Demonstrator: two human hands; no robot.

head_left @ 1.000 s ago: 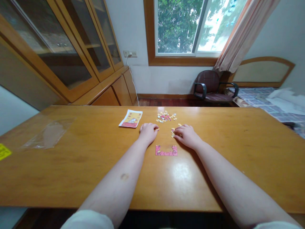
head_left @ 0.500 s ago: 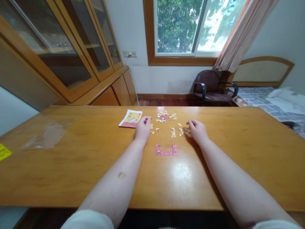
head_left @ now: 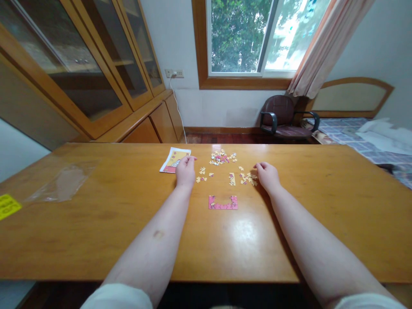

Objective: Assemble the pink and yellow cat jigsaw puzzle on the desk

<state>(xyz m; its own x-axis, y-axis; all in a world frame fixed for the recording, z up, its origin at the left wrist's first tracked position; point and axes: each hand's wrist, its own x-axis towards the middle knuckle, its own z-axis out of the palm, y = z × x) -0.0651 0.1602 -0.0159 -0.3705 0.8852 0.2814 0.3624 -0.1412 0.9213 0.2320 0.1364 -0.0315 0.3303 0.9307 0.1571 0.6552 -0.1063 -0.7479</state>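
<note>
My left hand (head_left: 186, 171), fingers pinched together, covers the right side of a picture card (head_left: 170, 162) in yellow and pink. Whether anything is between its fingertips is too small to see. To its right lie a few loose yellow puzzle pieces (head_left: 201, 179). Beside a cluster of yellow puzzle pieces (head_left: 249, 178) rests my right hand (head_left: 267, 175), fingers curled closed; what they hold, if anything, is hidden. A joined yellow strip (head_left: 232, 179) lies between the hands. Closer to me is a joined pink U-shaped puzzle section (head_left: 222, 206).
A mixed pile of puzzle pieces (head_left: 222, 158) lies near the far edge of the wooden table (head_left: 128, 240). Clear plastic wrapping (head_left: 64, 182) and a yellow label (head_left: 9, 206) are on the left. An armchair (head_left: 279, 113) stands beyond the table.
My left hand has moved left, uncovering the loose yellow pieces and covering more of the picture card. My right hand has shifted slightly, showing more of the cluster beside it.
</note>
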